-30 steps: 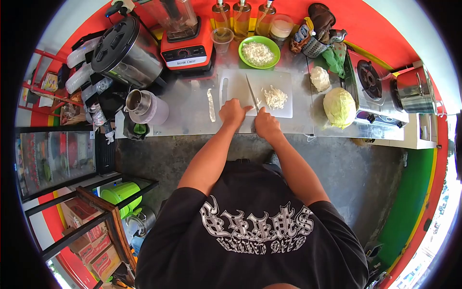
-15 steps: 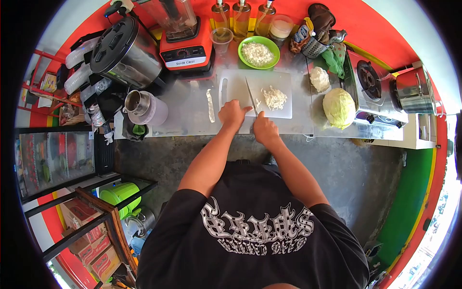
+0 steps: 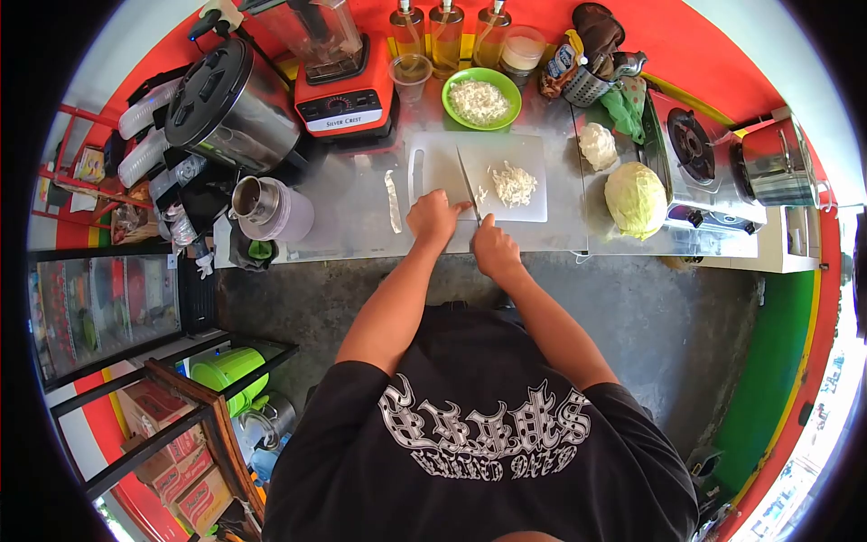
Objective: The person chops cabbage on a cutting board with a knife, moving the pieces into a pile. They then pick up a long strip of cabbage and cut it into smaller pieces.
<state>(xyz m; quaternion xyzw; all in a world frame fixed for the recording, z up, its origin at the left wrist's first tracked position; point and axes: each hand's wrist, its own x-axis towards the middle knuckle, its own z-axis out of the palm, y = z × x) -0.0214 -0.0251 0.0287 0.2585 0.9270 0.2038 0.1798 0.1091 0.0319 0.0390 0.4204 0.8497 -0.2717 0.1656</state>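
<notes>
My right hand is closed around the handle of a knife, whose long blade points away from me over the white cutting board. On the board's near left edge rests my left hand, its fingers curled and its thumb toward the blade; anything under the fingers is hidden. Right of the blade lies a heap of shredded cabbage, with a few loose shreds beside it. Behind the board stands a green bowl of similar shreds. A pale strip lies left of the board.
To the right are a cabbage, a smaller white piece and a stove with a pot. A red blender, a large steel pot and a jug stand left. Bottles line the back.
The whole view has shifted slightly. Both hands and the knife keep nearly the same place on the board, and the shredded heap looks unchanged.
</notes>
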